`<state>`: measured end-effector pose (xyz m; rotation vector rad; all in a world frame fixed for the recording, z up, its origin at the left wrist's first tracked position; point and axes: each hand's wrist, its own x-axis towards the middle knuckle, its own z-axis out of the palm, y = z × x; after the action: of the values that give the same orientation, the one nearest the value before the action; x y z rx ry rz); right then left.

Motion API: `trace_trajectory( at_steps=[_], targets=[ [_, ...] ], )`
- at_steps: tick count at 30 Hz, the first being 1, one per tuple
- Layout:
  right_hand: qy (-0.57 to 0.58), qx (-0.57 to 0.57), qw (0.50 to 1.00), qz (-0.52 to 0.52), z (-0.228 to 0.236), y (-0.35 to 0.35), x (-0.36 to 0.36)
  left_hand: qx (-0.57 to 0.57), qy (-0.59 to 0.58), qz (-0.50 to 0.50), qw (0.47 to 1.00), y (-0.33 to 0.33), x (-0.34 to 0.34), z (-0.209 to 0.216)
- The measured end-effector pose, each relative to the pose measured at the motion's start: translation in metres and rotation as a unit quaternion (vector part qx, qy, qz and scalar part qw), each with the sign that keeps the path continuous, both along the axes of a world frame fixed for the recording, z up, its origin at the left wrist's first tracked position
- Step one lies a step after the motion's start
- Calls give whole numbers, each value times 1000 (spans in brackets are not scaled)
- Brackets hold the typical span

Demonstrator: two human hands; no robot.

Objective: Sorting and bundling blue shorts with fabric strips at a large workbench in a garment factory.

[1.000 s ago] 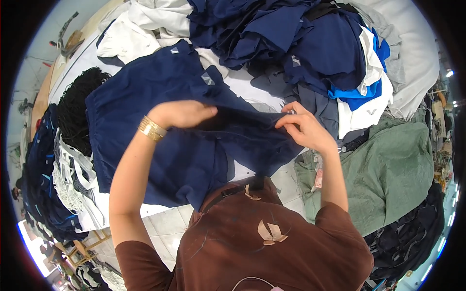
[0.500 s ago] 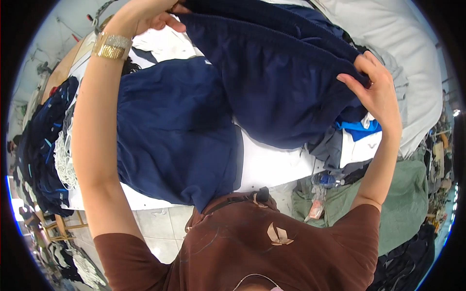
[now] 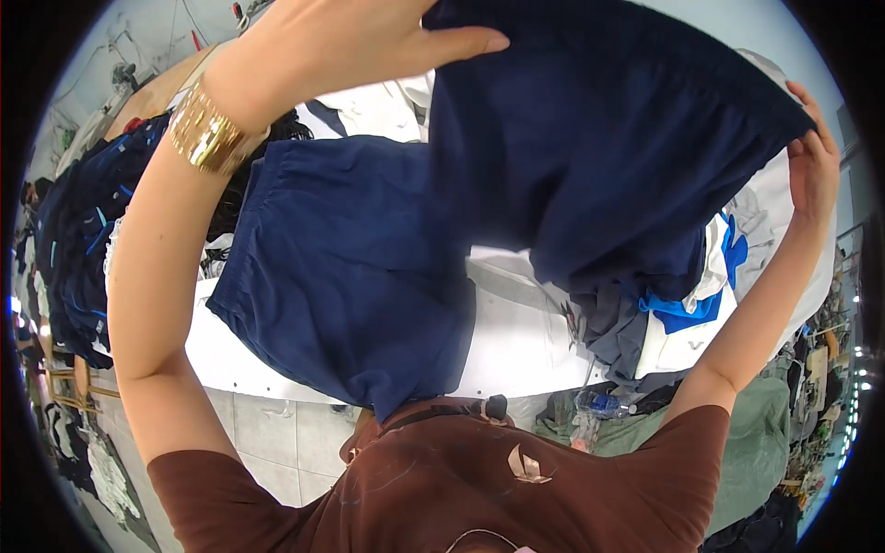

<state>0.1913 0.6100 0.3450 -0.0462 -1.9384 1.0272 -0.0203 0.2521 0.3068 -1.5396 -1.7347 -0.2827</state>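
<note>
A pair of navy shorts [image 3: 599, 138] with a gathered elastic waistband hangs stretched between my two hands above the table. At the upper left, my left hand [image 3: 359, 46] is closed on one end of the waistband, its thumb lying along the cloth and its other fingers partly hidden. My right hand [image 3: 814, 170] grips the other end at the far right, fingers bent round the band. Below and to the left, another pair of navy shorts [image 3: 341, 258] lies spread on the white table [image 3: 516, 332], its lower corner hanging over the near edge.
Right of the table's middle sit grey cloth [image 3: 616, 327] and a blue and white garment pile [image 3: 687, 318]. A stack of dark garments [image 3: 78, 240] stands at the left. Near the right edge are a plastic bottle [image 3: 604, 404] and green cloth [image 3: 751, 442]. White fabric [image 3: 383, 111] lies behind.
Both hands have risen, the right one also moving outward to the right. The held shorts have lifted with them, and their front now hangs facing me. The shorts on the table stay spread.
</note>
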Motion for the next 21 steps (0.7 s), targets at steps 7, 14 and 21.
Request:
trace_trajectory(
  at_steps=[7, 14, 21],
  targets=[
    [-51, 407, 911, -55, 8, -2, -51, -20, -195, -172, 965, -43, -5, -30],
    [73, 5, 997, -13, -1, -37, -47, -12, -712, -267, 649, -80, 29, -90],
    [117, 315, 941, -46, -37, -4, -112, 164, -475, -217, 837, -90, 110, -126]
  ],
)
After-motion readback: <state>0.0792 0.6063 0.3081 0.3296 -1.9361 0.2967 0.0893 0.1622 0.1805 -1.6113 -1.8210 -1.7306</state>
